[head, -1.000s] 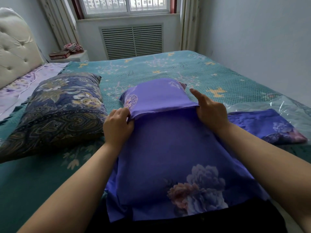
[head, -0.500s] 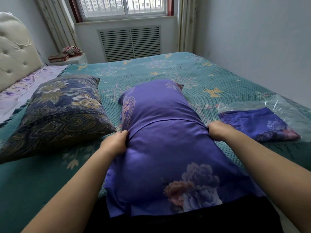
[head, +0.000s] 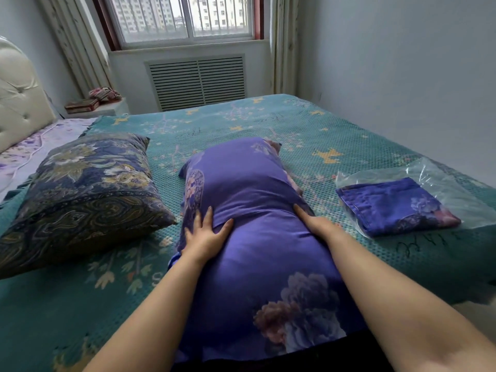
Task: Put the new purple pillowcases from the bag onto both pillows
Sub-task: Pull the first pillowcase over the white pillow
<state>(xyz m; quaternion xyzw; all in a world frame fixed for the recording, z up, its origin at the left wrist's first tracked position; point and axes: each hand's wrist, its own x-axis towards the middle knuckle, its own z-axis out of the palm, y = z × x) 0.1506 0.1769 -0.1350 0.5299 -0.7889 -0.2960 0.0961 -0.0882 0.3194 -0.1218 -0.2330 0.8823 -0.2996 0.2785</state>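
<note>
A pillow in a new purple floral pillowcase [head: 255,237] lies lengthwise on the bed in front of me, its inner flap edge running across the middle. My left hand [head: 205,233] lies flat on its left side with fingers spread. My right hand [head: 312,224] presses flat against its right side, fingers straight. A second pillow [head: 80,194] in a dark blue and gold patterned case lies to the left. At the right a clear plastic bag [head: 429,189] holds a folded purple pillowcase [head: 389,205].
The bed is covered by a teal patterned bedspread [head: 295,130]. A cream tufted headboard [head: 18,98] stands at the left. A bedside table [head: 94,108] with books is beyond it, under the window. A wall runs along the bed's right side.
Both hands gripped the pillowcase edge and pulled it toward me over the pillow. They have since let go and now lie flat on the pillow's sides.
</note>
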